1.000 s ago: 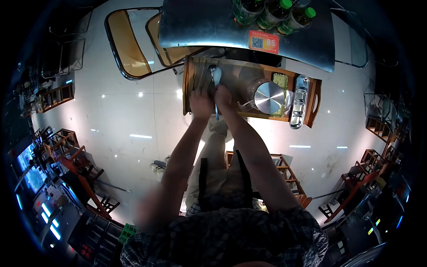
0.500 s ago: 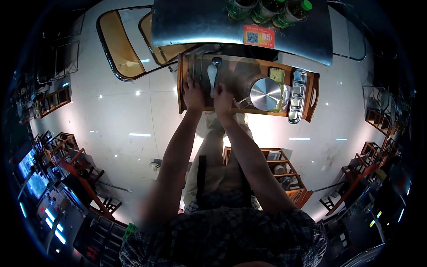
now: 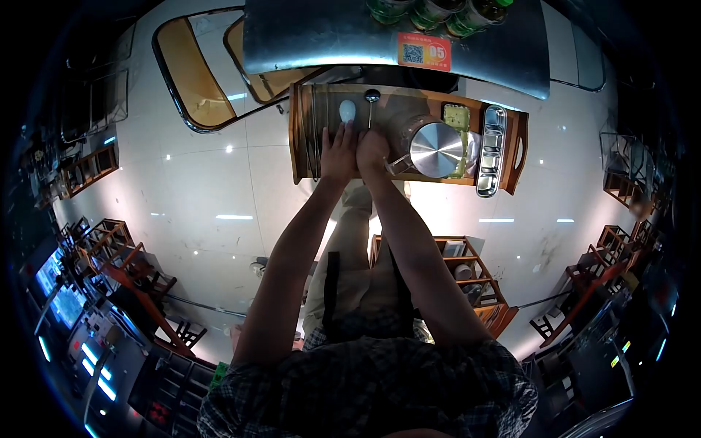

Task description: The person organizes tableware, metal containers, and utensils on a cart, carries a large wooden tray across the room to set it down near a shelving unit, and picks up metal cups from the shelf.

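Note:
A wooden tray (image 3: 517, 123) with raised sides lies below the dark tabletop. My left hand (image 3: 338, 155) rests in its left part, fingers stretched out, fingertips at the handle of a white spoon (image 3: 347, 111). Right beside it, my right hand (image 3: 372, 152) is closed around the lower end of a small metal ladle (image 3: 372, 96), whose round bowl points away from me. Long thin sticks (image 3: 314, 124) lie along the tray's left side. Close to the right hand stands a clear jug with a steel lid (image 3: 436, 150), its handle towards that hand.
A yellow-green packet (image 3: 456, 117) and a steel holder with several compartments (image 3: 491, 150) lie at the tray's right. Green-capped bottles (image 3: 427, 13) stand on the dark table (image 3: 321, 36), near a red number card (image 3: 424, 51). A chair (image 3: 191, 73) is at left; a wooden rack (image 3: 475, 281) stands below.
The ladle has moved right, away from the white spoon, with my right hand on its handle. My left hand has slid right onto the spoon's handle.

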`<state>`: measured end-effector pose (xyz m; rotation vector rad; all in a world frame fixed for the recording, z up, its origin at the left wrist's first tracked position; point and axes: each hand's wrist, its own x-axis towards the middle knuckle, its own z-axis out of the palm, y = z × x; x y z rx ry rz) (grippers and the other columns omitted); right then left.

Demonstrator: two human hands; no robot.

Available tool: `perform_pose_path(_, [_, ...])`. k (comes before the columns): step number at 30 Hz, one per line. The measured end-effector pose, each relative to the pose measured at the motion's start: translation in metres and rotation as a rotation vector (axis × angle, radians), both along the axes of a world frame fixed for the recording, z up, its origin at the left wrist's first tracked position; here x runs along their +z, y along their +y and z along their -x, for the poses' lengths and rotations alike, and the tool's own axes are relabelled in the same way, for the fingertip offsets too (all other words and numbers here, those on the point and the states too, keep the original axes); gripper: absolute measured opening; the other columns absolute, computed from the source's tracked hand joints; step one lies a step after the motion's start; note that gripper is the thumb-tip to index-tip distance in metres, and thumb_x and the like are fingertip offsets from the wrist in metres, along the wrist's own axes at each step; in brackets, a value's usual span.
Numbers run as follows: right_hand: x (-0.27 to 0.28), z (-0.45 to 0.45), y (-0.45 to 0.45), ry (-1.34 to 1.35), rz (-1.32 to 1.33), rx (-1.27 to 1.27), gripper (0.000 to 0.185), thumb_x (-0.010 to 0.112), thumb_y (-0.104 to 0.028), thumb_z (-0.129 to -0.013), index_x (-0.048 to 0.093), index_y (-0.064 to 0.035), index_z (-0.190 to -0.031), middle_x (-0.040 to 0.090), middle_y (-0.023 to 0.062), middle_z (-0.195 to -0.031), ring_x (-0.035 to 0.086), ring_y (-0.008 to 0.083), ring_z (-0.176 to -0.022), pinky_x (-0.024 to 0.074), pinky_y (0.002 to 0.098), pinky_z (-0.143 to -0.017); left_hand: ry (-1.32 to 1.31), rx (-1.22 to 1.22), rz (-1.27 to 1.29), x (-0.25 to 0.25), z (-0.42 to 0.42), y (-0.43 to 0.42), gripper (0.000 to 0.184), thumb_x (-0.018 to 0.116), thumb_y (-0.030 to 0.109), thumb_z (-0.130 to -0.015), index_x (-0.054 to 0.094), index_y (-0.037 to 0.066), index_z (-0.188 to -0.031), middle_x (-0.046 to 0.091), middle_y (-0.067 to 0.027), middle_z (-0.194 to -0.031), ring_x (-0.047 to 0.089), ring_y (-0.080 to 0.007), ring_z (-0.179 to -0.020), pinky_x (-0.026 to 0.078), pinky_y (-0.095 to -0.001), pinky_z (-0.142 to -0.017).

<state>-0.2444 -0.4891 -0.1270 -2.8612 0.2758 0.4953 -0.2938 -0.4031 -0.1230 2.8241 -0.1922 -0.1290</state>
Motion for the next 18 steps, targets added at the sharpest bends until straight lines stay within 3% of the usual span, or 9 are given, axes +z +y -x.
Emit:
perform_pose_path(5, [0.0,0.001,0.004,-0.07,0.005,-0.041,0.025,0.048,-0.025,-0.084,0.055,-0.0017,-0.087,0.062,0.0194,-0.075,0.063,0.0352,-0.072,0.0505,0.0444,-0.063,-0.005,0.015,0.023,0.001,0.001,0.002,0.048,0.043,0.021,-0.084,0.039,0.019,-0.131,0.034,-0.0124,-0.138,0.032,-0.0265,-0.128,0.016,-0.0569,-0.104])
perform_pose_path(7, [0.008,0.003,0.006,-0.04,0.001,-0.075,0.025,0.048,-0.025,-0.084,0.053,-0.0008,-0.09,0.062,0.0204,-0.078,0.063,0.0356,-0.076,0.0505,0.0442,-0.064,0.015,0.007,-0.01,0.003,0.0,0.003,0.061,0.055,0.034,-0.076,0.04,0.013,-0.131,0.029,-0.0119,-0.141,0.026,-0.0264,-0.131,0.016,-0.0551,-0.105])
perform_pose_path(11, [-0.001,0.021,-0.004,-0.171,-0.032,0.063,0.023,0.046,-0.018,-0.085,0.049,0.0009,-0.097,0.058,0.0229,-0.092,0.06,0.0361,-0.087,0.0494,0.0446,-0.069,0.027,0.011,0.063,0.017,0.002,0.01,0.068,0.061,0.036,-0.071,0.04,0.011,-0.13,0.03,-0.012,-0.14,0.027,-0.0272,-0.131,0.017,-0.054,-0.105])
perform_pose_path(14, [0.006,0.026,-0.003,-0.151,-0.085,0.062,0.022,0.045,-0.015,-0.085,0.048,0.0015,-0.1,0.056,0.0236,-0.098,0.058,0.0367,-0.09,0.0485,0.0457,-0.07,0.058,-0.028,-0.019,0.021,0.003,0.011,0.07,0.065,0.035,-0.067,0.042,0.009,-0.129,0.033,-0.0124,-0.138,0.028,-0.0281,-0.13,0.019,-0.053,-0.105])
perform_pose_path(16, [0.013,0.029,-0.003,-0.12,-0.104,0.006,0.022,0.046,-0.014,-0.084,0.047,0.0016,-0.101,0.055,0.0237,-0.1,0.058,0.037,-0.09,0.0481,0.0462,-0.07,0.04,-0.005,0.098,0.035,0.003,0.01,0.048,0.05,0.018,-0.078,0.043,0.005,-0.124,0.037,-0.0134,-0.134,0.031,-0.0285,-0.128,0.02,-0.051,-0.105])
perform_pose_path(18, [0.027,0.031,-0.004,-0.111,-0.135,0.002,0.026,0.049,-0.014,-0.082,0.047,0.0022,-0.101,0.057,0.024,-0.092,0.058,0.0382,-0.09,0.0477,0.0465,-0.072,-0.004,-0.01,0.127,0.044,0.007,0.007,0.048,0.051,0.016,-0.077,0.044,0.005,-0.123,0.038,-0.014,-0.133,0.033,-0.0296,-0.126,0.021,-0.0515,-0.104])
